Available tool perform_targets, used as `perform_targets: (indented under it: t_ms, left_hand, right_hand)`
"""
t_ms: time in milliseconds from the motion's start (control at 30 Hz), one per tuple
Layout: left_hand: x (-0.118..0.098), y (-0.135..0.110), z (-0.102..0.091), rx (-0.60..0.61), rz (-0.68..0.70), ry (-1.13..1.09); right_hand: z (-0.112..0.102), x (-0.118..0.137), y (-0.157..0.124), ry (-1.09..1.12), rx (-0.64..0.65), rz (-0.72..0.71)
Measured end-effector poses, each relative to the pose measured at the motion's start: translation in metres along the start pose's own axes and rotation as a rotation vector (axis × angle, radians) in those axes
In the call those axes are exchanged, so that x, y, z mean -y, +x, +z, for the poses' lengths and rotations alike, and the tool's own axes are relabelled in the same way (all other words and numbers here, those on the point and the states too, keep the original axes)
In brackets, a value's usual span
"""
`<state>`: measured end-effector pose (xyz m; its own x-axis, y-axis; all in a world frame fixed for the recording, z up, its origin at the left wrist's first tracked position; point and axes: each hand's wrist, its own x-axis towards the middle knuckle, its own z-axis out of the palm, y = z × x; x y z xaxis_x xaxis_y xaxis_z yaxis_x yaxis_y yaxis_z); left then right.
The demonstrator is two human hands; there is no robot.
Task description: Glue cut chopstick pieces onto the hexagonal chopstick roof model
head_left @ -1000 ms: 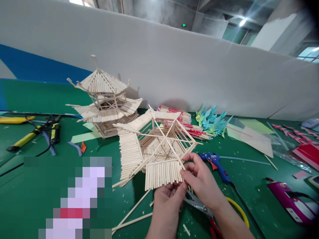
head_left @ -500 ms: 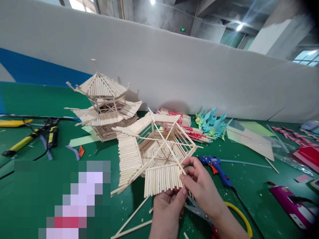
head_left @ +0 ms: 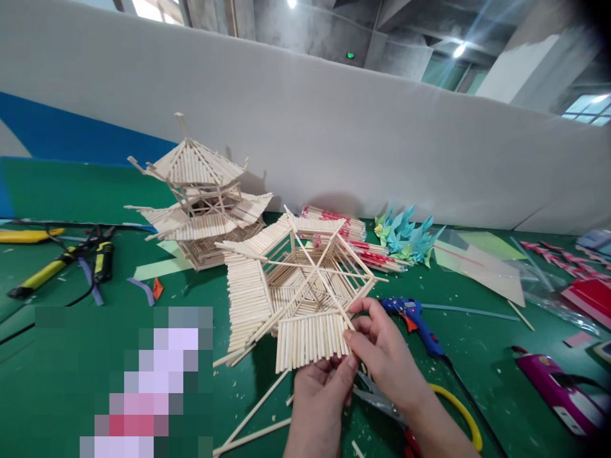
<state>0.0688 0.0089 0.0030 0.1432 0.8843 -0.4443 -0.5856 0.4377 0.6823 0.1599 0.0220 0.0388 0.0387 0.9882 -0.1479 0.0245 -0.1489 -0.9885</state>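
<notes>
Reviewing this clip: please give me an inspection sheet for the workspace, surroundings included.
Surface: green tabletop, pale scraps scattered on it.
Job's things: hexagonal stick model, roof partly covered; tiered stick tower behind it.
Clutter: glue gun, pliers, cutting tool, folded blue-green paper, purple device.
Hands: right hand pinches the near panel's right edge; left hand at its front edge, grip partly hidden.
Cables: black cord from glue gun; another at far left.
Surroundings: pale partition behind; pixelated patch hides lower left.
</notes>
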Motion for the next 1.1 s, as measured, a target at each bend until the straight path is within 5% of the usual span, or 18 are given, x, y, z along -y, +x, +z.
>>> perform_targets:
  t_ms: [333,1100]
  left_hand:
    - [-0.017,-0.012,0.006,0.056,0.023,0.015]
    - [0.006,0.007,-0.002,0.007,0.017,-0.024]
  right_hand:
    - [-0.008,0.003,-0.007,0.065,0.026,-0.013]
    - [0.004,0.000,-0.002,-0.054,-0.049,-0.023]
